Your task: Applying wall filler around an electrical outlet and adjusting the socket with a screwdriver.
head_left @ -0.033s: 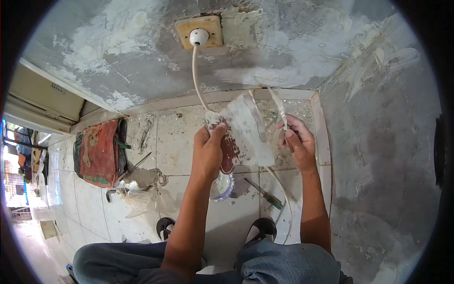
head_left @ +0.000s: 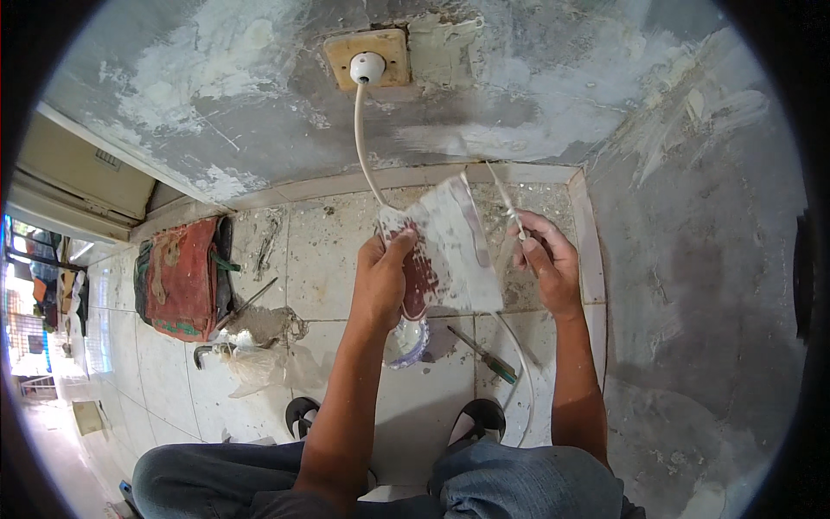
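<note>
My left hand [head_left: 383,281] is closed around a flat, putty-smeared board [head_left: 454,242], thumb on top. Its surface is reddish brown near the thumb and whitish toward the far right side. To the right, my right hand [head_left: 551,259] pinches a slim, pale putty knife [head_left: 503,192], its narrow blade pointing up toward the wall. A small gap separates the knife from the board's edge. Below the board, partly covered by it, sits a round tub [head_left: 406,344] with a purplish rim and pale contents.
A white plug [head_left: 367,67] sits in the wall socket [head_left: 397,52]; its cable [head_left: 360,143] drops behind the board and continues across the floor. A screwdriver [head_left: 497,368] lies near my right foot. Leftward are a red bag [head_left: 177,277], a crumpled plastic bag [head_left: 257,368] and debris.
The board has shifted slightly right and down with my left hand. The putty knife's blade has tilted a little, while my right hand stays almost in place.
</note>
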Demonstrator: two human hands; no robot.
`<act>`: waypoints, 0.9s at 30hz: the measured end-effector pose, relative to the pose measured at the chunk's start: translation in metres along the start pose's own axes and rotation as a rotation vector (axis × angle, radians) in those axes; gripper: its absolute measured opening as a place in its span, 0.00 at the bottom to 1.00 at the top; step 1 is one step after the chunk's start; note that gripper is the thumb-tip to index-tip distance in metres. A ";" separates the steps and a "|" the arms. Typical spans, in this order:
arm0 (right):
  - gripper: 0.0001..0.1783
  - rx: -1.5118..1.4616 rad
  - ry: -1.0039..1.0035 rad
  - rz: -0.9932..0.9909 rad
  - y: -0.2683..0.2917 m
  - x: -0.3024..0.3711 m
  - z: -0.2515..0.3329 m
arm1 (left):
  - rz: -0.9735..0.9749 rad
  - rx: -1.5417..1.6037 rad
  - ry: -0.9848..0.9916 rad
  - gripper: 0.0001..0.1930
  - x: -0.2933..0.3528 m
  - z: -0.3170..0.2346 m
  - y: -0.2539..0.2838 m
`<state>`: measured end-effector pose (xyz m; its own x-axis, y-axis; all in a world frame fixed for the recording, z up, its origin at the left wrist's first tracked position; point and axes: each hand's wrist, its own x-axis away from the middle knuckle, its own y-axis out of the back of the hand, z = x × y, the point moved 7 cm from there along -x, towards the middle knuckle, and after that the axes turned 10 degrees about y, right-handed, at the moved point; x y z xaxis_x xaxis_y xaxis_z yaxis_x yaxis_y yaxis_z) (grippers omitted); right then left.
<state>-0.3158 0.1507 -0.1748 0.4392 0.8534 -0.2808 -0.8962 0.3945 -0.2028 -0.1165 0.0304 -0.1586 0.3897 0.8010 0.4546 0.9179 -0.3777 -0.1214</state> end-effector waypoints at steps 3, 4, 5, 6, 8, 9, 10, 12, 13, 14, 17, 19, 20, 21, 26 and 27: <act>0.23 0.280 0.051 0.089 -0.005 -0.006 0.014 | 0.152 0.227 0.197 0.08 -0.010 0.032 0.004; 0.21 0.428 0.178 0.184 -0.013 -0.010 0.021 | 0.188 0.271 0.217 0.08 -0.011 0.036 0.005; 0.20 0.573 0.306 0.279 -0.022 -0.010 0.028 | 0.224 0.315 0.236 0.08 -0.011 0.038 0.005; 0.17 0.597 0.292 0.302 -0.025 -0.007 0.027 | 0.221 0.317 0.236 0.08 -0.012 0.040 0.007; 0.17 0.592 0.312 0.323 -0.031 -0.002 0.025 | 0.239 0.301 0.250 0.08 -0.013 0.044 0.008; 0.19 0.588 0.331 0.340 -0.033 0.000 0.025 | 0.237 0.303 0.251 0.08 -0.014 0.046 0.010; 0.19 0.583 0.329 0.342 -0.034 0.000 0.024 | 0.244 0.303 0.235 0.08 -0.014 0.045 0.013; 0.25 0.599 0.316 0.407 -0.039 0.003 0.018 | 0.245 0.302 0.222 0.08 -0.018 0.048 0.022; 0.25 0.598 0.313 0.408 -0.039 0.004 0.018 | 0.288 0.303 0.200 0.08 -0.021 0.048 0.025; 0.26 0.609 0.340 0.413 -0.039 0.004 0.019 | 0.331 0.304 0.178 0.09 -0.023 0.047 0.027; 0.28 0.623 0.359 0.414 -0.036 0.006 0.020 | 0.286 0.328 0.154 0.09 -0.023 0.039 0.038; 0.28 0.620 0.353 0.410 -0.030 0.008 0.020 | 0.366 0.352 0.151 0.10 -0.022 0.035 0.042; 0.29 0.647 0.362 0.410 -0.027 0.009 0.019 | 0.339 0.341 0.148 0.10 -0.025 0.035 0.045; 0.30 0.674 0.372 0.409 -0.024 0.011 0.018 | 0.311 0.329 0.145 0.10 -0.027 0.035 0.049; 0.27 0.816 0.276 0.372 0.005 0.030 0.001 | 0.294 0.206 0.084 0.09 -0.024 0.010 0.048; 0.26 0.802 0.286 0.283 0.013 0.035 0.005 | 0.297 0.210 0.084 0.09 -0.024 0.009 0.045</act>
<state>-0.3121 0.1874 -0.1822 0.0982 0.8796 -0.4654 -0.7003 0.3934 0.5956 -0.0836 -0.0016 -0.1827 0.6416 0.6268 0.4421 0.7646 -0.4774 -0.4330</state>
